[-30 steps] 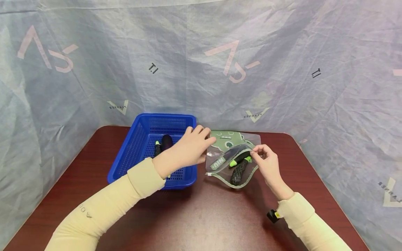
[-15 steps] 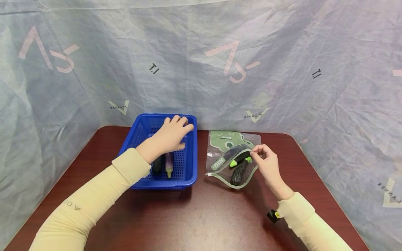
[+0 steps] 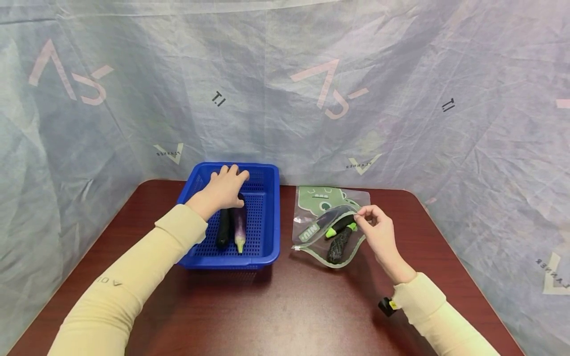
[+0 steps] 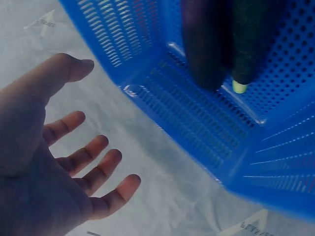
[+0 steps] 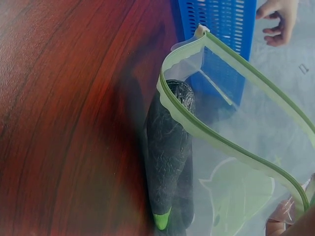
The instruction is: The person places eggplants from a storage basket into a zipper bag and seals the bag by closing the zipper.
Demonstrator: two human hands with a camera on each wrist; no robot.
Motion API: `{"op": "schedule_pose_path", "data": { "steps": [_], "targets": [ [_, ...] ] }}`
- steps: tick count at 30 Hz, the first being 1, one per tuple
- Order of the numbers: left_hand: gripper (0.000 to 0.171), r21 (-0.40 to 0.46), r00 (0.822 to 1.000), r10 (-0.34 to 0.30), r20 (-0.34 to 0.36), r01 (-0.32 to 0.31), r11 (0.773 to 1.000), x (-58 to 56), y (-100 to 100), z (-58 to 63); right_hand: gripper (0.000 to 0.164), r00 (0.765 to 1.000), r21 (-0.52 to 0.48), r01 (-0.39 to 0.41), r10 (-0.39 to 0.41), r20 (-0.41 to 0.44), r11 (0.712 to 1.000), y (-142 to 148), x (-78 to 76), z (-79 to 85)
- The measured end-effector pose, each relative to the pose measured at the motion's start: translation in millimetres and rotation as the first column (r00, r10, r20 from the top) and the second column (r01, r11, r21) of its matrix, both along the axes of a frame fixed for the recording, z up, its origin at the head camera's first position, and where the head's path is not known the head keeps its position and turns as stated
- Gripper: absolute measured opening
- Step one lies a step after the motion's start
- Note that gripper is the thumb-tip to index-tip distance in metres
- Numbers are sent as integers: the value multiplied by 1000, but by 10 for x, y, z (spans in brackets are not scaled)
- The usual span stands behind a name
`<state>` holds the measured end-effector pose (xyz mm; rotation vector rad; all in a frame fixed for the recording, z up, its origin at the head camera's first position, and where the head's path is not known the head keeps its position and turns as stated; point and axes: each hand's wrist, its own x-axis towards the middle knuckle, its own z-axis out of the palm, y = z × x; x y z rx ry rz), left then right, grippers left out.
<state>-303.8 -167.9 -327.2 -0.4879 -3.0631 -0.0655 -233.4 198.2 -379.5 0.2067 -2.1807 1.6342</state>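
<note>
My left hand hovers over the blue basket, fingers spread and holding nothing. The left wrist view also shows this hand apart from the vegetables. Below it lie a purple eggplant with a pale stem end and a dark, long vegetable; the hand partly hides both in the head view. With fingertips and thumb, my right hand pinches the rim of a clear zip bag, its mouth gaping. Inside the bag are a dark wrinkled vegetable with a green end and another green-tipped dark vegetable.
The reddish-brown table carries the basket at left and the bag at right. A grey printed cloth hangs behind and along the sides. The bag's slider sits at its left corner, near the basket.
My left hand has swung left from beside the bag to above the basket's far half. The right hand and the bag stay in place.
</note>
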Motion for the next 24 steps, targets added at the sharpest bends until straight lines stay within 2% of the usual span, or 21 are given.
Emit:
{"op": "schedule_pose_path", "data": {
  "steps": [7,14,18,24],
  "targets": [
    [76,-16,992,95,79,-94,995,-122,-107,-150,10,1000,-3,1,-1,1,1000,-1,0,3],
    [82,-20,971,168,168,-167,986,-190,-204,-264,10,1000,13,-9,9,6,1000,7,18,7],
    [83,-36,950,205,235,-202,979,-200,-234,-296,10,1000,9,-3,3,3,1000,3,19,10],
    [81,-39,903,245,353,-248,968,-196,-257,-365,10,1000,4,6,-6,0,1000,-7,19,21]
  ]
}}
